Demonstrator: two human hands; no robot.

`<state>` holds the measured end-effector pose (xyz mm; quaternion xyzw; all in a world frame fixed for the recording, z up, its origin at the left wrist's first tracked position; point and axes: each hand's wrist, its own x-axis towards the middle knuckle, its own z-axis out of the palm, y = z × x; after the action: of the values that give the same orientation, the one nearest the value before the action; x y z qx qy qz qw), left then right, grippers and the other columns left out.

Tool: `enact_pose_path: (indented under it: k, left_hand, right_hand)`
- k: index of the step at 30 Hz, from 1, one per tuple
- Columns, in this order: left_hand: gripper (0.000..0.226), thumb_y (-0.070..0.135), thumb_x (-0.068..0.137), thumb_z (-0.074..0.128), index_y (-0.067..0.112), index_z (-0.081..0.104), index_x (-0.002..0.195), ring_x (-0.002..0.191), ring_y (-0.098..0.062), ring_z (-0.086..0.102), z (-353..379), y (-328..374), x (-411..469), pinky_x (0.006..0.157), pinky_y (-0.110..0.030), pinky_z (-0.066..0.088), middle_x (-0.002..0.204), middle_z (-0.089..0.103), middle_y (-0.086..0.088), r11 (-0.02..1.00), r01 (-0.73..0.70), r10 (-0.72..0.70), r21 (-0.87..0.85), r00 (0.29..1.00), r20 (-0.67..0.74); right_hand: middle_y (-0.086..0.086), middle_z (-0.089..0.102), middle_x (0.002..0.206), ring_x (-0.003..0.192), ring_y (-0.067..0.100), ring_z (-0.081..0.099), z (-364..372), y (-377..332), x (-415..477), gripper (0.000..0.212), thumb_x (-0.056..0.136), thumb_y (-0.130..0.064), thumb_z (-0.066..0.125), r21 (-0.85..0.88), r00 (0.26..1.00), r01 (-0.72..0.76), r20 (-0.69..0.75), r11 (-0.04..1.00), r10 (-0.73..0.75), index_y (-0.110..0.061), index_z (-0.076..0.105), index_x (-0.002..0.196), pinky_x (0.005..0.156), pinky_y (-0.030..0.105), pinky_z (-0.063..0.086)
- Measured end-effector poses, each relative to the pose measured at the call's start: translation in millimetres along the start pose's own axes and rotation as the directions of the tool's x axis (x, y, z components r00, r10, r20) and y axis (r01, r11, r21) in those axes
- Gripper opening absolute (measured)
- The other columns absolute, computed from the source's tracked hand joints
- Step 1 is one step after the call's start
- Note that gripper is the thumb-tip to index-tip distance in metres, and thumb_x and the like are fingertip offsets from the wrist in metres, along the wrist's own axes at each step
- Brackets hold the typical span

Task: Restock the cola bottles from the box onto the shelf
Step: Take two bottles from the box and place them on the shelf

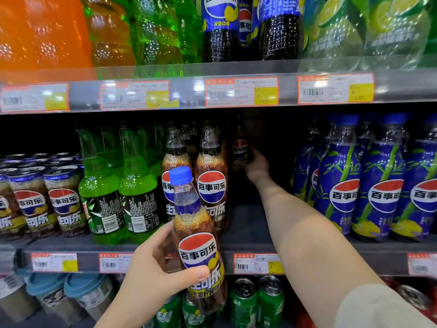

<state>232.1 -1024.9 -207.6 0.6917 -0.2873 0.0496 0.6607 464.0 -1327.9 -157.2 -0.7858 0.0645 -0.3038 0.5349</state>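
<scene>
While our right hand [256, 166] reaches deep into the dark gap on the middle shelf [248, 223], the head view shows it against a back cola bottle [240, 150]. Whether its fingers grip that bottle or only touch it, we cannot tell in the gloom. Our left hand [151, 275] wraps fingers and thumb round a second cola bottle [198, 245], held tilted in front of the shelf edge, just before the two standing cola bottles [211, 185]. The box is out of sight.

We judge the main risk to lie at the back. Set down half blind, that bottle could tip and knock its neighbours. Our right forearm passes close beside the blue-wrapped bottles [340, 185], so a careless pull-out could drag one off the shelf. The tilted bottle in our left hand sits near the standing pair, and a swing could topple them into the green bottles [138, 185].
</scene>
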Motion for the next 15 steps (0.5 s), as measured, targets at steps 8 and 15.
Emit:
enact_pose_path:
  k: [8, 15]
  left_hand:
    - [0.078, 0.032, 0.041, 0.1, 0.049, 0.072, 0.111, 0.101, -0.022, 0.076, 7, 0, 0, 0.078, -0.028, 0.062, 0.114, 0.078, -0.001, 1.0, 0.013, -0.013, 0.001, 1.0, 0.002]
    - [0.082, 0.042, 0.035, 0.104, 0.051, 0.073, 0.111, 0.1, -0.022, 0.076, 9, 2, -3, 0.076, -0.027, 0.062, 0.112, 0.078, -0.002, 1.0, 0.004, -0.004, -0.021, 1.0, -0.014]
  right_hand:
    - [0.003, 0.063, 0.134, 0.119, 0.01, 0.052, 2, 11, -9, 0.074, 0.084, -0.012, 0.08, 0.066, 1.0, -0.012, 0.02, 0.998, 0.01, -0.023, 0.048, 0.149, 0.098, 0.019, 0.037]
    - [0.006, 0.065, 0.132, 0.124, 0.023, 0.057, 7, 15, -4, 0.074, 0.084, -0.016, 0.079, 0.023, 1.0, -0.023, -0.014, 0.999, 0.024, -0.029, 0.047, 0.15, 0.103, 0.027, 0.042]
